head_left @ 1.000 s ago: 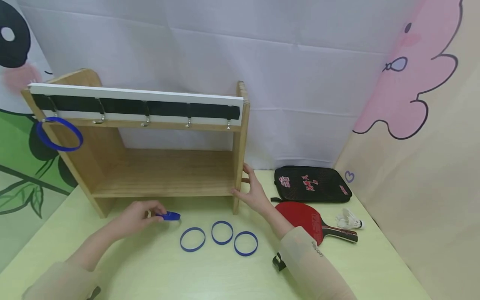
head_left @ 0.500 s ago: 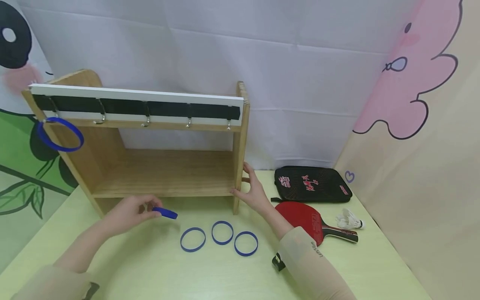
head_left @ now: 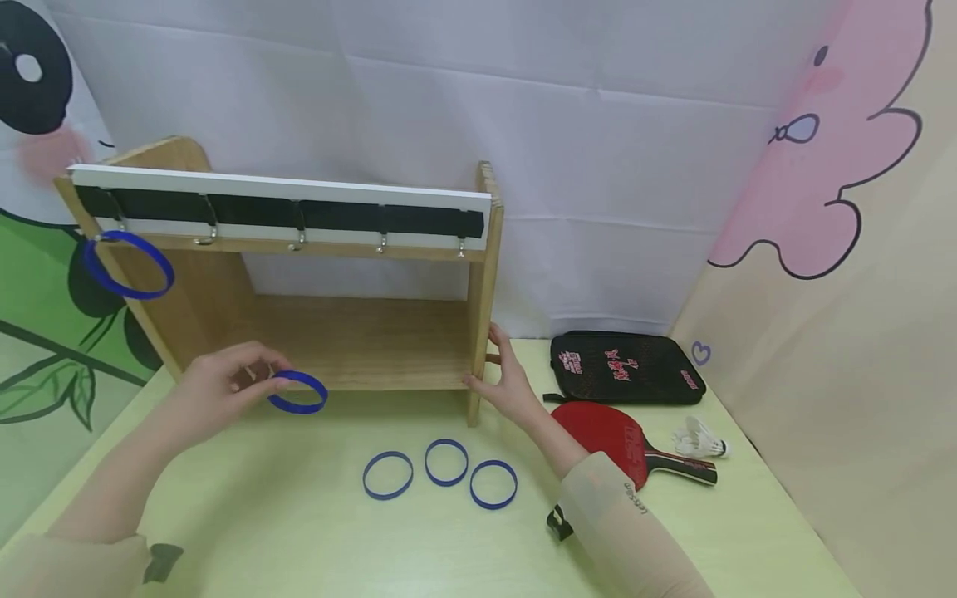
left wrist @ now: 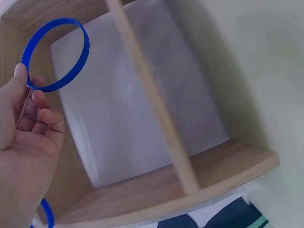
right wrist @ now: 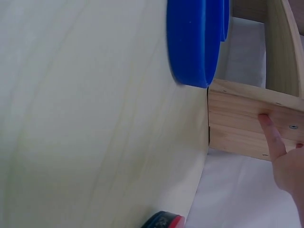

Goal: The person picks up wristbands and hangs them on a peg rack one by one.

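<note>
Your left grip (head_left: 220,386) pinches a blue ring (head_left: 299,409) in front of the wooden rack (head_left: 374,340), by its lower edge. Your right grip (head_left: 516,390), spread wide, touches the rack's right side. Another ring (head_left: 134,294) hangs at its upper left corner; three rings (head_left: 447,483) lie on the surface (head_left: 299,515).

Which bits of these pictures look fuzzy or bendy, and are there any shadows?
Head view: mostly clear, with a soft shadow on the table below the left hand; left wrist view: the middle bar of the wooden rack looks fuzzy, and the rack's lower edge seems bowed, perhaps from the lens; right wrist view: a blue ring looks huge, probably close to the camera.
</note>
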`<state>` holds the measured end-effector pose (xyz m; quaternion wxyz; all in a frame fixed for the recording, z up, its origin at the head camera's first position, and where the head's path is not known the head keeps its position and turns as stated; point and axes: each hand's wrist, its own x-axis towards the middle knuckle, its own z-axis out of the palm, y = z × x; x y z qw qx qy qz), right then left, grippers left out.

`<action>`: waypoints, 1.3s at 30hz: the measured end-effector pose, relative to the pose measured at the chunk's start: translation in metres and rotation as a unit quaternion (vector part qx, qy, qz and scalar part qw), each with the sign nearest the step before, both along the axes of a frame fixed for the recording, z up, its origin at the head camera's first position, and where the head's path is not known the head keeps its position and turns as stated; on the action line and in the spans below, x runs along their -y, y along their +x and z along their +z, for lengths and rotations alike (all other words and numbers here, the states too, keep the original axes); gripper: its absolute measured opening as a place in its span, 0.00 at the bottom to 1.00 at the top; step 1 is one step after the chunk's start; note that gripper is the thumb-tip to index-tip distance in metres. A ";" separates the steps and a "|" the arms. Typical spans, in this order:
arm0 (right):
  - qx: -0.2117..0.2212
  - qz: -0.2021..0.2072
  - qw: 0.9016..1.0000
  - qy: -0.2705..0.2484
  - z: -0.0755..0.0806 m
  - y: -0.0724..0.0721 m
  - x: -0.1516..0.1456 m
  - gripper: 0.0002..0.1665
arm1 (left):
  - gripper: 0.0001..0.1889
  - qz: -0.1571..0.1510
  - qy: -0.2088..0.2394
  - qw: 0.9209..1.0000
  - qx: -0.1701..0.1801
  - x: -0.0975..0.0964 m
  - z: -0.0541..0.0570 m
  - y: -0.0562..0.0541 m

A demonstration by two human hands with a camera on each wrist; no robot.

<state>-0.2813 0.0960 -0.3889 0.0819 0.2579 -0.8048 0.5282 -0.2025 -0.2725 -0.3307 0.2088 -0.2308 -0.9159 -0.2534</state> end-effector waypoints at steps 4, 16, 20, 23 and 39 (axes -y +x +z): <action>-0.004 0.003 1.000 -0.002 -0.001 0.000 0.000 0.51 | 0.08 0.027 0.024 0.999 -0.015 0.004 0.017 0.007; 0.000 0.005 1.000 0.000 -0.001 0.001 -0.001 0.51 | 0.09 0.091 0.139 0.981 -0.098 0.013 0.071 0.019; 0.004 0.004 1.000 0.000 0.000 0.001 -0.001 0.51 | 0.11 0.125 0.169 0.970 -0.118 0.011 0.087 0.018; 0.004 0.003 1.000 0.001 0.000 0.001 0.000 0.51 | 0.13 0.148 0.184 0.964 -0.125 0.011 0.096 0.016; 0.003 0.002 1.000 0.000 -0.001 0.000 0.000 0.50 | 0.18 0.252 0.166 0.950 -0.081 0.008 0.107 0.003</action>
